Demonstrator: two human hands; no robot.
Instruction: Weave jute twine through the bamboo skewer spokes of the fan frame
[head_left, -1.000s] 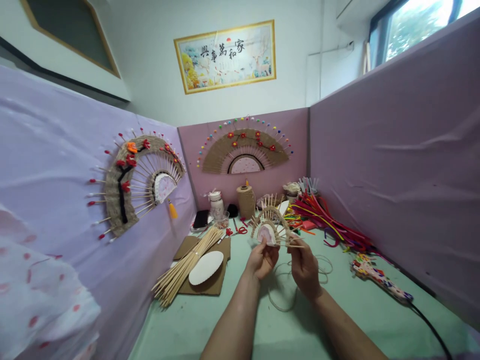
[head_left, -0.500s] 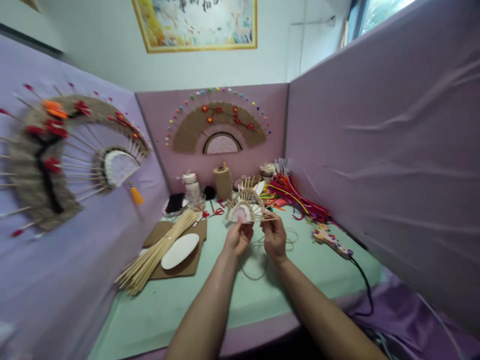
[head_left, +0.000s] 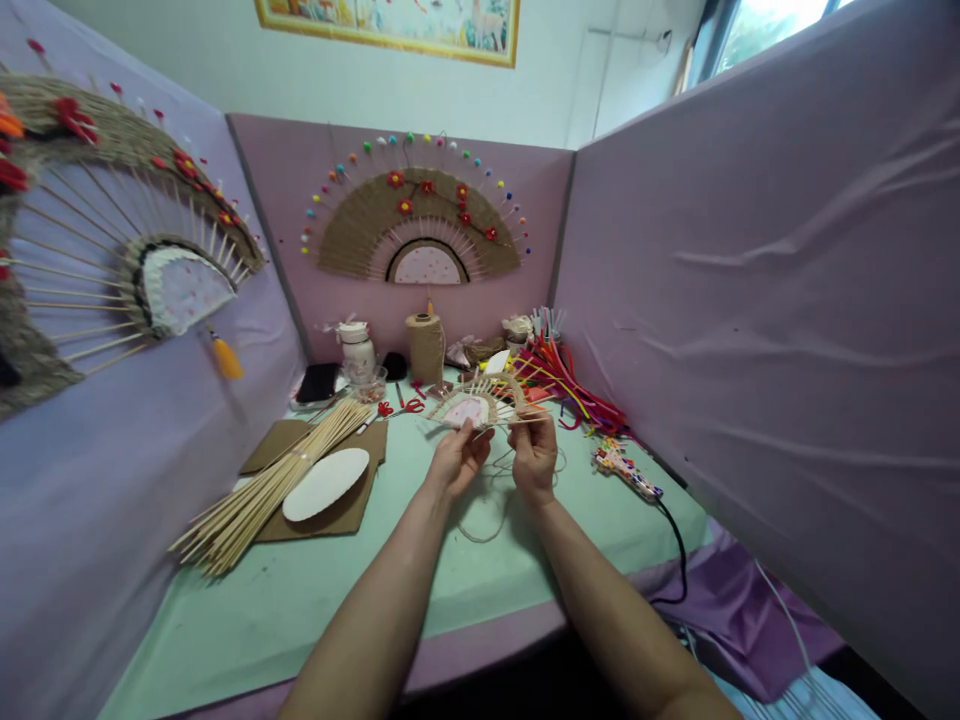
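Between my hands, above the green tabletop, is a small fan (head_left: 466,410) of thin wooden sticks with a pale pink half-round centre and twine woven across the sticks. My left hand (head_left: 457,460) is closed on its lower edge, thumb on the pink centre. My right hand (head_left: 534,455) pinches the fan's right side, where sticks and twine meet; the fingertips are partly hidden. A loose length of twine (head_left: 480,538) hangs or lies in loops beneath and between the hands.
On the left, a bundle of sticks (head_left: 277,490) and a white oval card (head_left: 326,484) lie on brown cardboard (head_left: 360,510). Red scissors (head_left: 411,407), a twine spool (head_left: 425,350) and a white bottle (head_left: 357,350) stand behind. Pipe cleaners (head_left: 574,385) and a corded glue gun (head_left: 628,472) are right.
The camera view has shifted down and to the right, so the table and wall fans appear further left. The small fan now tilts flatter in my hands, both still holding it.
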